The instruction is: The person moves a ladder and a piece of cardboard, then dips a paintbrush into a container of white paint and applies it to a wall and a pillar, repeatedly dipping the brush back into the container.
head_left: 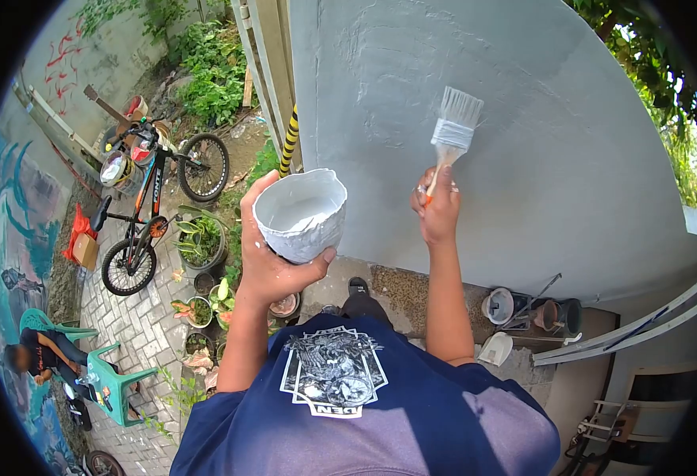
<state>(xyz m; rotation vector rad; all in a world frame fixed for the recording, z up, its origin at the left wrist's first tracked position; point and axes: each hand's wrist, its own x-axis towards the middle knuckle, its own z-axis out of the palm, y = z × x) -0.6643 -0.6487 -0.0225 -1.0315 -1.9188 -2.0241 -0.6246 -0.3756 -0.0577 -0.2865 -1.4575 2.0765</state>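
My left hand [273,266] is wrapped round a white, paint-crusted cup [305,230], its open top facing me with white paint inside. In my right hand [440,202] is a wide paintbrush [454,131], gripped by its wooden, orange-tipped handle with the pale bristles pointing up. Behind the brush rises a grey wall [380,190] with rough, uneven patches in its upper part. Whether the bristles touch the wall, I cannot tell.
At the left are a bicycle [155,198], potted plants [200,240] and a seated person [43,353] by a green table [118,389]. A yellow-black striped pole [290,143] edges the wall. Buckets [498,305] and a dustpan [495,347] lie lower right.
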